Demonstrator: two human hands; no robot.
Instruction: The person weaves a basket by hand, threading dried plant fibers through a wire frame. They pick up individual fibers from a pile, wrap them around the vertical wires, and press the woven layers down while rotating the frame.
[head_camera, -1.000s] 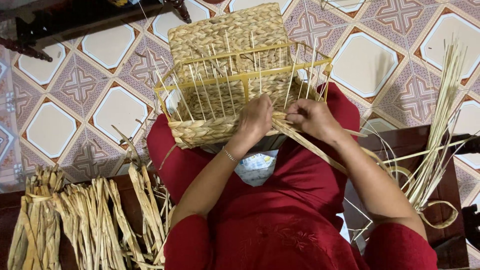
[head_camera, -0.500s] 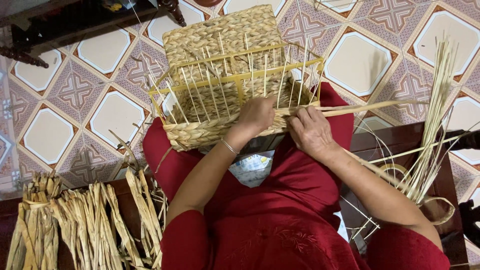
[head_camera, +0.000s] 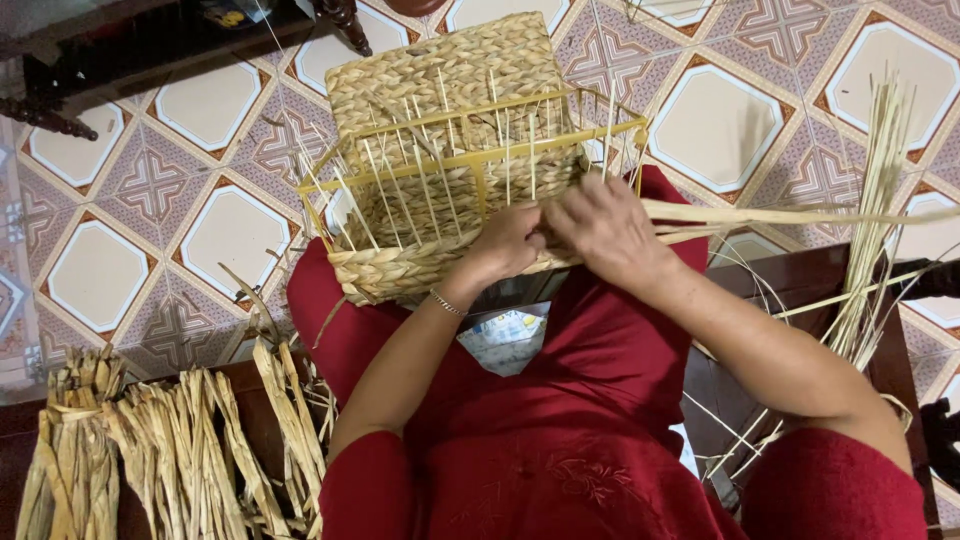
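A half-woven straw basket (head_camera: 440, 100) on a yellow wire frame (head_camera: 480, 160) rests on my lap, its woven base pointing away from me. My left hand (head_camera: 505, 245) pinches the weave at the basket's near edge. My right hand (head_camera: 610, 230) is closed on a long flat straw strand (head_camera: 800, 215) that runs out to the right. Thin upright stakes stick out all along the frame. I wear red clothes.
Bundles of dried straw (head_camera: 170, 450) lie at the lower left. More loose strands (head_camera: 870, 230) stand at the right, over a dark wooden surface (head_camera: 790, 280). The floor is patterned tile (head_camera: 150, 190). Dark wooden furniture (head_camera: 110, 40) stands at the top left.
My right hand has pulled the strand from a downward slant to nearly level, stretched to the right. Both hands have come closer together at the basket's near edge.
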